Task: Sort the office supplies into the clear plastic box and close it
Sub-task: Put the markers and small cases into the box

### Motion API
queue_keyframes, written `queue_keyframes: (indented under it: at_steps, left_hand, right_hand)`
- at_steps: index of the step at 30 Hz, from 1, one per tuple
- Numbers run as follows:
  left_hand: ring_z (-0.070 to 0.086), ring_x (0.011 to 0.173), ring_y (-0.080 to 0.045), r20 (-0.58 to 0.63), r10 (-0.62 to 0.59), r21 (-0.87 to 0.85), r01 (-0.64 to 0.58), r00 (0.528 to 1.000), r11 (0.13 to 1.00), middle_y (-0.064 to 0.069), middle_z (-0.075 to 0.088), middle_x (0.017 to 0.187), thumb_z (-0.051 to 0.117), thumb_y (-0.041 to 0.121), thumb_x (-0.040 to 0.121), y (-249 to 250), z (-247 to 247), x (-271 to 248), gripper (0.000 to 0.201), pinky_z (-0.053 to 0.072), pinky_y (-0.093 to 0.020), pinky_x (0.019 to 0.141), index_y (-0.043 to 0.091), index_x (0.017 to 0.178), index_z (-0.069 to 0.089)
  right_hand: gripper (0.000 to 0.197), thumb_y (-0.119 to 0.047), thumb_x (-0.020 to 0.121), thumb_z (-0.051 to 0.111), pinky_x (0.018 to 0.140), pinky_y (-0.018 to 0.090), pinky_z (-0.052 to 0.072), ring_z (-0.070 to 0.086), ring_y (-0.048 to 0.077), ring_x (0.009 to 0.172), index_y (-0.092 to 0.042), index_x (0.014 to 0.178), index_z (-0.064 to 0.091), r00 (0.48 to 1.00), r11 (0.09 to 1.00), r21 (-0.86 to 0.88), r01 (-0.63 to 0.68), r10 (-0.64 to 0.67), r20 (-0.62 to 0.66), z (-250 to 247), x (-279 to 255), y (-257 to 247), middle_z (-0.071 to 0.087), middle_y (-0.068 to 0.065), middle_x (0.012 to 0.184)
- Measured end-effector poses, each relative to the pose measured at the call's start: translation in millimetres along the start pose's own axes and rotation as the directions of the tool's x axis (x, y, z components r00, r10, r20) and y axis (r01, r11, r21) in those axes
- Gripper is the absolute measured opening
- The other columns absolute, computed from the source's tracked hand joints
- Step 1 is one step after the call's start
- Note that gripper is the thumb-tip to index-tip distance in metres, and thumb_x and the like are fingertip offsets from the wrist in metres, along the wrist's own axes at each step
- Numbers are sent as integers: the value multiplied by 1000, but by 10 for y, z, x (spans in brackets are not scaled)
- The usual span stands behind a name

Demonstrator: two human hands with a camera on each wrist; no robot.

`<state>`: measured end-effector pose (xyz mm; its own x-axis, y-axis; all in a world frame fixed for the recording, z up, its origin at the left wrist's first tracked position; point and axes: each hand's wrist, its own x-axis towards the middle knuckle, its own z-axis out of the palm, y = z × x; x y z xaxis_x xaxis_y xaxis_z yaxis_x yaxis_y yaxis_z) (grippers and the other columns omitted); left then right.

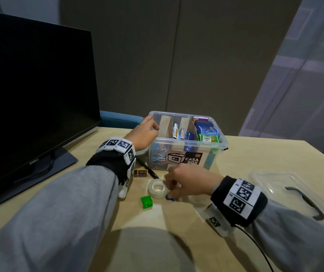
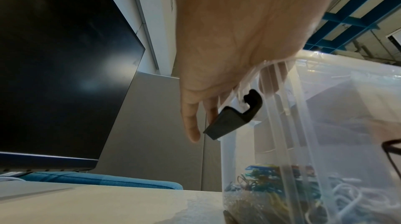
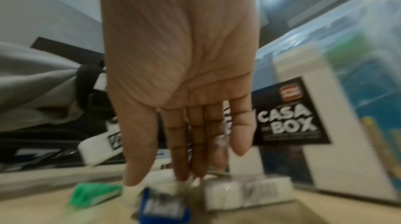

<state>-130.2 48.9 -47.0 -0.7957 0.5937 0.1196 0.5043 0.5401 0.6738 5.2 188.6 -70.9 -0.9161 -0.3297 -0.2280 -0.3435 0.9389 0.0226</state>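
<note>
Box (image 1: 188, 143) steadied at its nine-o'clock rim by the left hand (image 1: 143, 134) (fingers curled over); right hand (image 1: 186, 182), fingers straight and together, reaches the tape (image 1: 158, 188).

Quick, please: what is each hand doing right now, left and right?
Left hand: grips the box rim.
Right hand: fingers straight, reaching down to a small blue item; nothing held yet.

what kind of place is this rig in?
Likely an office desk: a Dell monitor on a light wood table, a grey partition panel behind it, and a clear plastic box of stationery.
</note>
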Motion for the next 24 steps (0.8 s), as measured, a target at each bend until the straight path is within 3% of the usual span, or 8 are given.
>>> queue_keyframes:
  at_steps: [2, 5, 13, 17, 19, 21, 22, 24]
  left_hand:
    - [12, 149, -17, 4, 2, -4, -2, 1000, 1000, 4, 8, 163, 41, 16, 99, -7, 4, 7, 25, 21, -43, 116, 16, 120, 54]
    - [12, 149, -18, 10, 0, -14, 0, 1000, 1000, 5, 7, 163, 41, 17, 98, -30, 9, 25, 25, 21, -46, 117, 18, 119, 54]
    - [18, 147, -18, 0, -15, 16, 15, 1000, 1000, 5, 8, 163, 39, 17, 98, -10, 8, 8, 29, 26, -45, 113, 15, 125, 51]
    - [37, 134, -23, -97, -21, 230, 43, 995, 972, -2, 26, 154, 37, 24, 99, 48, 6, -67, 41, 35, -50, 106, 18, 139, 35]
    - [44, 125, -23, -204, 119, 436, -19, 972, 900, -6, 37, 143, 39, 25, 99, 101, 11, -174, 38, 39, -45, 100, 15, 136, 38]
    - [50, 99, -15, -246, 340, 543, -162, 908, 824, -2, 48, 117, 46, 23, 97, 206, 11, -349, 23, 43, -30, 81, 14, 119, 46]
    - [49, 86, -11, -216, 416, 556, -239, 884, 796, 2, 50, 104, 49, 21, 95, 273, 4, -454, 14, 40, -24, 70, 16, 108, 47]
    - [48, 71, -9, -42, 456, 558, -358, 889, 749, 7, 50, 87, 53, 23, 93, 376, 5, -645, 6, 36, -19, 58, 21, 94, 47]
  right_hand:
    - [33, -48, 82, 69, 64, 30, 47, 59, 21, 82, -18, 95, 64, 997, 996, -64, -68, 71, 31, 44, 61, -79, 60, 2, 94]
    - [34, -40, 83, 71, 71, 34, 53, 61, 23, 86, -13, 103, 68, 990, 990, -70, -122, 126, 58, 37, 110, -131, 65, 6, 98]
    - [17, -20, 80, 72, 54, 21, 34, 55, 22, 75, -14, 96, 68, 986, 989, 6, -149, 148, 71, 22, 69, -169, 62, 4, 86]
    - [15, -19, 83, 65, 59, 23, 37, 52, 21, 70, -15, 98, 66, 989, 988, -38, -149, 150, 6, 58, 6, -231, 62, 3, 85]
    - [15, -20, 83, 64, 60, 24, 40, 53, 21, 71, -16, 97, 64, 989, 989, -35, -145, 144, -11, 73, -6, -239, 63, 5, 88]
    - [18, -21, 82, 65, 62, 26, 44, 56, 23, 74, -14, 99, 64, 987, 987, -22, -158, 158, 13, 64, -7, -235, 63, 6, 90]
    - [21, -20, 82, 67, 62, 27, 46, 58, 23, 76, -12, 101, 65, 984, 985, -12, -171, 171, 41, 55, -5, -233, 63, 6, 90]
    - [23, -18, 80, 71, 64, 27, 49, 61, 22, 78, -11, 101, 68, 977, 982, 4, -191, 190, 98, 48, 12, -219, 64, 5, 89]
